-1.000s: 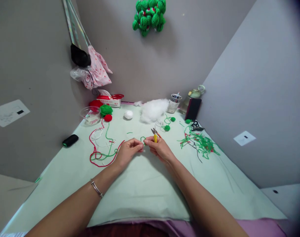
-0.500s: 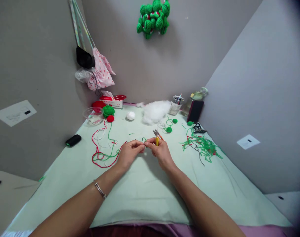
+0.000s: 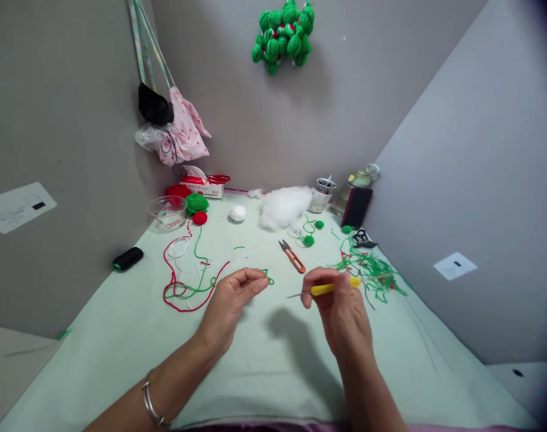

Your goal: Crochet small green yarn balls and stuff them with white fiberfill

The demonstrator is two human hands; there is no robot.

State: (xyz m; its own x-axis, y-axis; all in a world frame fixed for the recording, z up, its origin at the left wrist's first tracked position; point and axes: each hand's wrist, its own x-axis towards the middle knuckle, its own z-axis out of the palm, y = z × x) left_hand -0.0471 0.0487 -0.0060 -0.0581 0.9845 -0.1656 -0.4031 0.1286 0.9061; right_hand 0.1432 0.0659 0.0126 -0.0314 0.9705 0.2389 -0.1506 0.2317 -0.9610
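Observation:
Between the thumb and fingers of my left hand (image 3: 231,303) is pinched a piece of green yarn (image 3: 269,279), its small loop sticking out past the fingertips. My right hand (image 3: 343,309) grips a crochet hook with a yellow handle (image 3: 322,289); the thin metal tip points left toward the yarn without touching it. Orange-handled thread snips (image 3: 292,257) lie on the table just beyond, between the two hands. Red, green and white strands (image 3: 183,288) spread over the cloth to the left of my left hand.
Along the back stand a clear bowl (image 3: 168,215), yarn balls (image 3: 197,204), a tissue box (image 3: 208,189), white stuffing (image 3: 285,207), a tin (image 3: 321,195) and a phone (image 3: 358,207). Green yarn scraps (image 3: 376,273) lie at the right. A black object (image 3: 128,259) rests at the left.
My hands have moved apart. The right one has shifted right and nearer, turning the yellow hook to lie sideways. The left keeps its pinch on the green yarn. The snips now show fully.

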